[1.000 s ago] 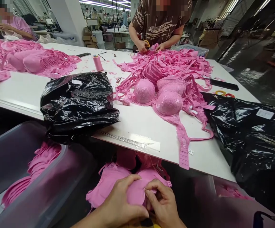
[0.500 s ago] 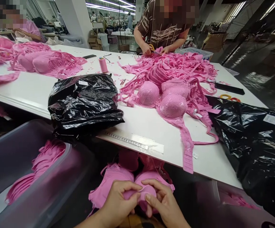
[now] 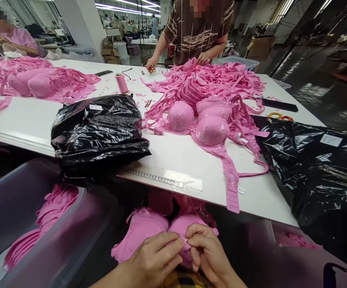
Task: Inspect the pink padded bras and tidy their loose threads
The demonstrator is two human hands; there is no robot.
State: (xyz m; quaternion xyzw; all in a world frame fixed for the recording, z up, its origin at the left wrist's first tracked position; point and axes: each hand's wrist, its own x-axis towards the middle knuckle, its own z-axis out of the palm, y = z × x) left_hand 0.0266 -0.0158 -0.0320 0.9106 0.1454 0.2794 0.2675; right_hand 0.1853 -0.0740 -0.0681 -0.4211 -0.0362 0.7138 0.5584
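Observation:
A pink bra [image 3: 145,230] lies across my lap below the table's front edge, cups up. Over its right cup my left hand [image 3: 158,254] pinches pink fabric between thumb and fingers. My right hand [image 3: 205,246] grips the same piece a short way to the right, fingertips close to the left ones. Only a small pale pink bit shows between the hands; the rest is hidden by my fingers. More pink bras [image 3: 211,130] are heaped on the white table [image 3: 173,156] ahead, one strap band hanging towards the front edge.
Black plastic bags [image 3: 98,132] lie on the table at left and right. A ruler strip [image 3: 155,177] is taped along the front edge. Grey bins [image 3: 80,224] with pink pieces flank me. A thread spool [image 3: 121,83] stands further back. Across the table a co-worker [image 3: 195,36] handles bras.
My hands have turned and closed tighter on the fabric, so less of it shows. The co-worker's hand with the scissors has moved left, away from the heap. The view has shifted slightly.

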